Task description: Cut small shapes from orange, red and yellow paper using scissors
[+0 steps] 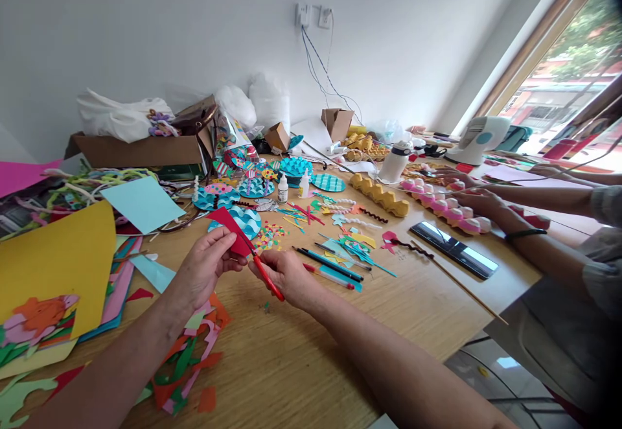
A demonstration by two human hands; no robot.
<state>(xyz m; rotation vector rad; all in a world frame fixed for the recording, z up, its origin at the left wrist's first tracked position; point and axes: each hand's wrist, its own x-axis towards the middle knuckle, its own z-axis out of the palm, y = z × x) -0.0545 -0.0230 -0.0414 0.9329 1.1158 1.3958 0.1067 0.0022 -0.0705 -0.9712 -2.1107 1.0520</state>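
In my left hand [210,266] a piece of red paper [228,225] is pinched between thumb and fingers, tilted up above the table. My right hand [286,277] is wrapped round red-handled scissors [266,276], whose blades meet the paper's right edge. Whether the blades are parted I cannot tell. Paper scraps [187,358] in green, orange and pink lie on the table below my left wrist. Beyond my hands is a scatter of tiny coloured paper bits [271,235]. Several pens [330,264] lie to the right of my right hand.
Coloured paper sheets [63,254] cover the left side. Two glue bottles [282,189] stand near blue wavy discs [243,221]. A phone [454,249] and a wooden stick [466,286] lie at right. Another person's hands [479,201] touch a pink egg-carton strip [442,208].
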